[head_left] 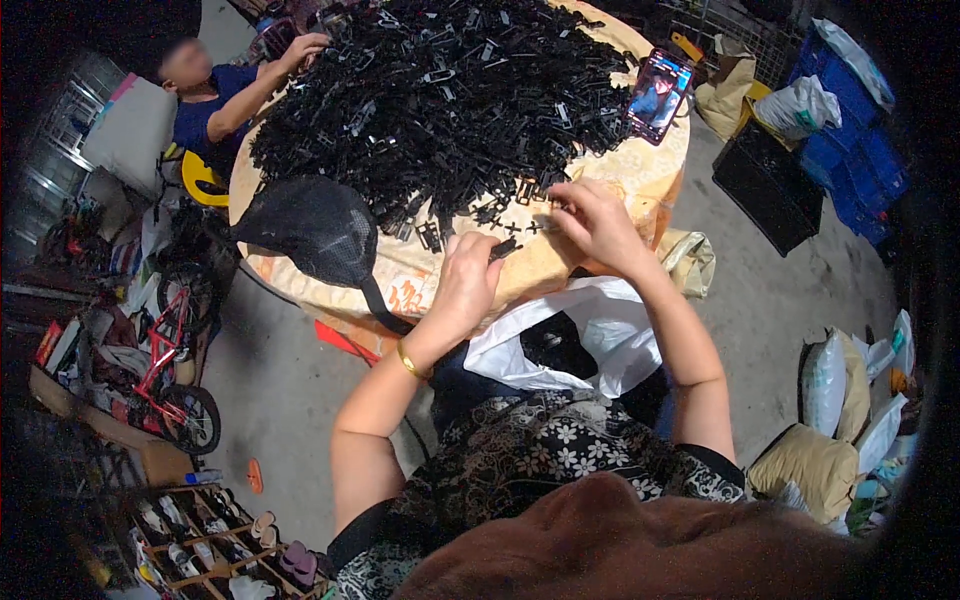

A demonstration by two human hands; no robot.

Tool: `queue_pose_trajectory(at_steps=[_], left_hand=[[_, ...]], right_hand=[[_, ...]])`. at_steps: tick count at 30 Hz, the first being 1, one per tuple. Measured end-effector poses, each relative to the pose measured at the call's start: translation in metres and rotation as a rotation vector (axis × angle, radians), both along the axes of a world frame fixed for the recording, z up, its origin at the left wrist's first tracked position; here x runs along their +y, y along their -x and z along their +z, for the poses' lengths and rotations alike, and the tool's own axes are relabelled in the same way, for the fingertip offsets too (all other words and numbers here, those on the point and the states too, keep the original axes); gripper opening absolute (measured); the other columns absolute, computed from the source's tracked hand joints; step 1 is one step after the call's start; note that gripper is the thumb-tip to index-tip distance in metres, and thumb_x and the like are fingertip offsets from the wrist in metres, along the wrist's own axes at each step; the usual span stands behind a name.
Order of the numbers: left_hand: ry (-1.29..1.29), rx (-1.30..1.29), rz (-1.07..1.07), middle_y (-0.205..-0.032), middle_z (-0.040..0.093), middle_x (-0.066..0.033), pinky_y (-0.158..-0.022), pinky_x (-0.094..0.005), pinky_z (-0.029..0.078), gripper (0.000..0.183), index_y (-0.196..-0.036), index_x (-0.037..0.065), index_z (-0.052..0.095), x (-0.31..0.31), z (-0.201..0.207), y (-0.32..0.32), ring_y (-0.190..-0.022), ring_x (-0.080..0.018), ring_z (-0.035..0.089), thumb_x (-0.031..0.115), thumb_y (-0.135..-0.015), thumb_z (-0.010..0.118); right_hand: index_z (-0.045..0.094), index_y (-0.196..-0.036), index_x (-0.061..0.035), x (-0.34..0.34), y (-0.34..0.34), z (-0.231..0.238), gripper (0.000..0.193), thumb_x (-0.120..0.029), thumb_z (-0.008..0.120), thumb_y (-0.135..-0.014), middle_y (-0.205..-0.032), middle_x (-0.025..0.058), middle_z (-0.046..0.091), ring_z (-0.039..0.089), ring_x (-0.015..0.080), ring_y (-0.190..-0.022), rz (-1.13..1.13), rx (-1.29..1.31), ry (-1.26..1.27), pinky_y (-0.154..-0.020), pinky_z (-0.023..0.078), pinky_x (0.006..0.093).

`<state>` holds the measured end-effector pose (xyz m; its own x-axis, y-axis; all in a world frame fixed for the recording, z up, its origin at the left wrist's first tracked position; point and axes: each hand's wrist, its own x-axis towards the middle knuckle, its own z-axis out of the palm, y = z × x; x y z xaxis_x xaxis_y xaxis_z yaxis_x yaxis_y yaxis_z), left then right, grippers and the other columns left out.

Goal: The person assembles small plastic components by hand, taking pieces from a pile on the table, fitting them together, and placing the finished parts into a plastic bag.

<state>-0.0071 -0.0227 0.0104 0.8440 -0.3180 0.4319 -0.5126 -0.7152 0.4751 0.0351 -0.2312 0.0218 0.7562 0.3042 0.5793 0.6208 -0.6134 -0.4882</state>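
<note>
A large heap of small black plastic parts [430, 100] covers most of the round table [290, 265]. At the near edge of the heap, my left hand [466, 282] is closed, with a small black plastic part [507, 247] between thumb and fingers. My right hand [600, 228] is beside it on the right, its fingers curled together over the tabletop; what they pinch, if anything, is too small to make out. Several little black cross-shaped pieces [513, 229] lie between the hands. Below them, on my lap, a white sack [625, 345] gapes around more black parts.
A black mesh-covered rounded object [312, 232] sits at the table's left edge. A lit phone [660, 95] stands at the right. Across to the left, a co-worker's hand [303, 50] touches the heap. Stuffed sacks [805, 465], blue crates [845, 150] and a red bicycle [170, 345] surround the table.
</note>
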Motion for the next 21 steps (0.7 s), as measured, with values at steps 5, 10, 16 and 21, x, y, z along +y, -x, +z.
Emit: queue_pose_trajectory(at_steps=[5,10,16,21], left_hand=[[0.194,0.093,0.049,-0.086,0.057,-0.0126,-0.061,-0.0296,0.045,0.023,-0.094,-0.001,0.054,-0.002,0.002,0.003,-0.072,-0.0219,0.057,0.002,-0.072,0.06],[0.623,0.433,-0.023,-0.09,0.059,-0.0071,-0.063,-0.0232,0.048,0.025,-0.1,-0.001,0.053,-0.004,-0.012,0.0,-0.074,-0.01,0.057,-0.001,-0.076,0.058],[0.897,0.594,-0.115,-0.096,0.057,-0.0113,-0.076,-0.0215,0.048,0.03,-0.11,-0.006,0.046,-0.006,-0.014,0.005,-0.087,-0.0136,0.058,-0.003,-0.081,0.051],[0.897,0.6,-0.122,-0.099,0.057,-0.0121,-0.077,-0.0216,0.048,0.033,-0.114,-0.006,0.044,-0.005,-0.017,0.006,-0.087,-0.0137,0.058,-0.004,-0.081,0.051]], right_hand=[[0.06,-0.09,0.0025,0.02,0.03,-0.008,0.018,-0.011,0.061,-0.078,-0.068,0.003,0.057,0.055,0.01,-0.064,0.292,0.833,-0.629,-0.06,0.047,0.0246],[0.064,-0.08,0.0017,0.024,0.029,-0.028,0.011,-0.009,0.062,-0.078,-0.073,0.0022,0.061,0.054,0.0081,-0.061,0.196,0.402,-0.579,-0.057,0.044,0.0198],[0.064,-0.077,0.0012,0.032,0.034,-0.029,0.013,-0.011,0.066,-0.074,-0.066,0.0024,0.061,0.053,0.0063,-0.059,0.025,0.63,-0.784,-0.053,0.043,0.0205],[0.062,-0.074,0.0012,0.038,0.038,-0.036,0.013,-0.011,0.066,-0.075,-0.063,0.0018,0.06,0.052,0.005,-0.056,-0.015,0.483,-0.731,-0.049,0.041,0.0192]])
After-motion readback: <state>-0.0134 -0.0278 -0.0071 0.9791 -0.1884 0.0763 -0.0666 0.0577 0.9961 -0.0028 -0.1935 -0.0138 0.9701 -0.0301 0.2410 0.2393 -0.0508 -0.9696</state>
